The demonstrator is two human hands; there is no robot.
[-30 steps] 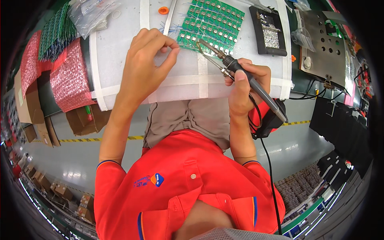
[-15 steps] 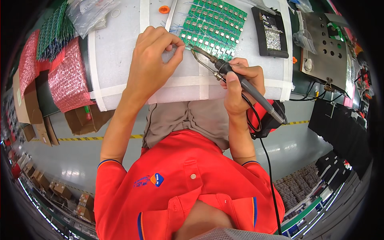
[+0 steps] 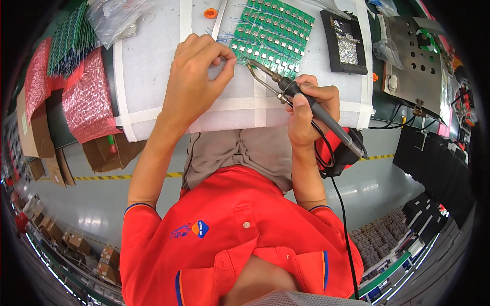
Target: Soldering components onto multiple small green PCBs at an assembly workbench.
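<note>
Gripping soldering iron (image 3: 329,120), right hand (image 3: 301,127), left hand (image 3: 199,71) pinched beside circuit boards (image 3: 275,30), lettered shirt logo (image 3: 200,229)

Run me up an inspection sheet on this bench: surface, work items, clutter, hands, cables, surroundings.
Surface: pale pad crossed by white tape.
Work items: green circuit boards with blue wires; soldering iron, tip near the boards' near edge, contact unclear.
Clutter: orange piece, metal strip, black tray of silvery bits, plastic bags, pink bubble wrap.
Left hand: thumb and forefinger close together beside the boards; anything pinched is too small to tell.
Right hand: grips the iron's handle.
Cables: black cable hangs beside the right arm.
Surroundings: grey floor, yellow-black floor tape.
</note>
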